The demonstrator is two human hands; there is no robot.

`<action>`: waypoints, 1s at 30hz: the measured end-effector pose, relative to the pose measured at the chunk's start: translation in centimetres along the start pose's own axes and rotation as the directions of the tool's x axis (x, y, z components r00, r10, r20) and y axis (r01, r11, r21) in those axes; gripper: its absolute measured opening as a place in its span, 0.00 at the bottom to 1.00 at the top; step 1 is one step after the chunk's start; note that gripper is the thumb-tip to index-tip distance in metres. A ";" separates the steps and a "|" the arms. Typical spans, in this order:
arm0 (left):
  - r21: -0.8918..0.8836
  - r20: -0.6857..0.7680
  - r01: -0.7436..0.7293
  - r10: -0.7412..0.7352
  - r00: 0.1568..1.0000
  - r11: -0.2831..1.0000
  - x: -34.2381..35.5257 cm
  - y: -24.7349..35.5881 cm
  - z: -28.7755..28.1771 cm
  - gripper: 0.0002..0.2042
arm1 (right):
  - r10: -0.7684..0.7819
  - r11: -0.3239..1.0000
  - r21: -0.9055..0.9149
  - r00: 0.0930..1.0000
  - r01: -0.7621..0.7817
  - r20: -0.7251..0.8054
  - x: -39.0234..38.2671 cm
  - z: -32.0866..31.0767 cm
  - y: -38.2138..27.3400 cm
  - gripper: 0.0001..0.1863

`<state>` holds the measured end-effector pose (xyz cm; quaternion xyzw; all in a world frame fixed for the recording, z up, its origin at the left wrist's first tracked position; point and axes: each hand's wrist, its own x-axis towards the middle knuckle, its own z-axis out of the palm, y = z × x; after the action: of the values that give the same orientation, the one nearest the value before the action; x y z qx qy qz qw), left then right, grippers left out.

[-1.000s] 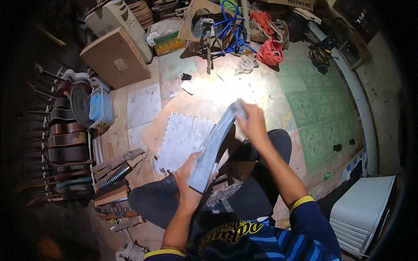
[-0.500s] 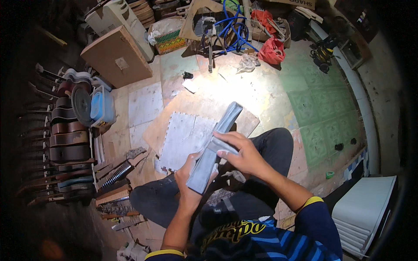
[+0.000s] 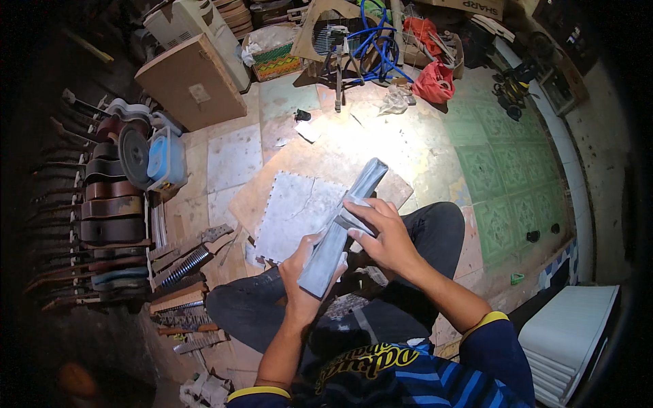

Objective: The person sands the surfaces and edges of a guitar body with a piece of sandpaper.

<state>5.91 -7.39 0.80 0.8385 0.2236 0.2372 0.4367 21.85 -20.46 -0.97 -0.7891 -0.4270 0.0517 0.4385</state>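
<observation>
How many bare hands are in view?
2: the left hand around the near part of the long grey piece, and the right hand gripping a small grey block at its middle. No others show.

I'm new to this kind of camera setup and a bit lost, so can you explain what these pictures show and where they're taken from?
There is no machine here: these are a seated person's own bare hands. Each picture comes from a wide fisheye camera worn on the head and looking down, so straight edges bend near the rim. Left in the picture is the person's left.

The left hand grips the near end of a long grey bar. The right hand pinches a grey strip across it; what the strip is made of, I can't tell.

On the floor ahead lies a pale mat with toothed edges. Farther off are a red bag and blue hose.
</observation>
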 end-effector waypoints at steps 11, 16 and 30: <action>0.002 0.032 -0.019 0.019 0.999 1.000 0.5 0.0 -0.3 0.27 | -0.069 0.977 -0.205 0.995 0.054 -0.067 2.2 -0.3 2.7 0.29; 0.007 0.026 -0.035 0.035 0.999 0.999 0.2 -0.9 -0.3 0.28 | -0.097 0.987 -0.129 0.994 0.091 -0.047 0.3 0.9 0.9 0.27; 0.022 0.006 -0.041 0.041 0.999 0.999 0.2 -0.5 -0.2 0.28 | -0.155 0.950 -0.287 0.984 0.124 -0.088 1.4 1.3 3.0 0.28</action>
<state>5.93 -6.90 0.53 0.8483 0.2074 0.2413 0.4232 24.04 -19.37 -3.51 -0.8126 -0.4600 -0.0838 0.3479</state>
